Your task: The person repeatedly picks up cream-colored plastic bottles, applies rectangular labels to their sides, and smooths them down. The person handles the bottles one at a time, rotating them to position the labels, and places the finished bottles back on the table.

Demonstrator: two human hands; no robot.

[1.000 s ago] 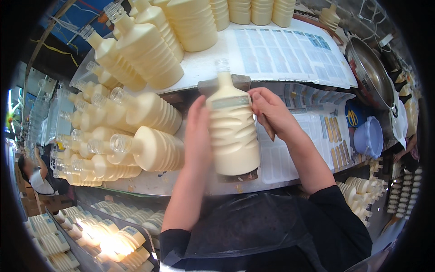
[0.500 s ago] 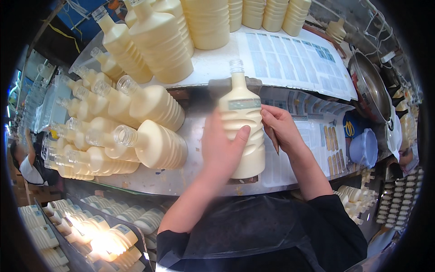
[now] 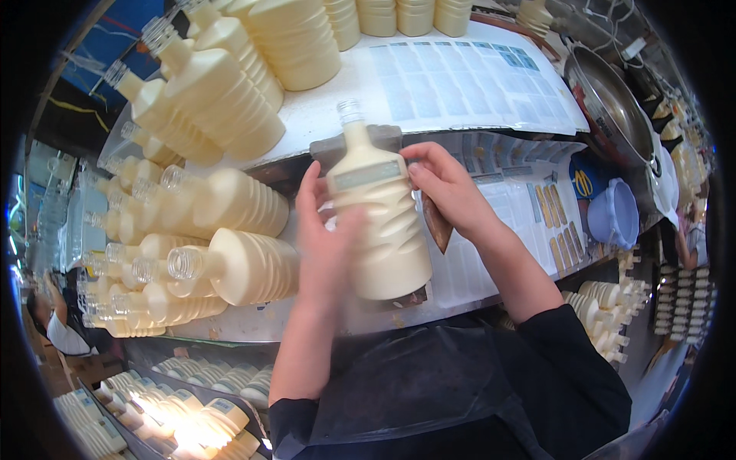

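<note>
A cream ridged bottle (image 3: 383,230) with a clear threaded neck leans against a grey support at the bench edge. Across its shoulder lies a grey-green label strip (image 3: 369,175). My left hand (image 3: 326,238) is at the bottle's left side, fingers apart, its thumb smeared by motion over the bottle's front. A small white bit shows between its fingers; I cannot make out what it is. At the label's right end, my right hand (image 3: 452,195) has thumb and forefinger close together. Its other fingers curl round a brown pointed tool (image 3: 437,224), tip downward.
Many similar bottles (image 3: 253,264) lie stacked at left, necks toward the left. Others stand on the white shelf (image 3: 326,88) behind. Label sheets (image 3: 460,80) lie on shelf and bench. A lilac bucket (image 3: 613,215) and large metal pan (image 3: 609,100) are at right. Filled crates (image 3: 184,414) stand lower left.
The view has shifted, so bench things sit differently in the picture. My left hand's fingers have spread away from the bottle's side. My right fingertips stay at the label's right end.
</note>
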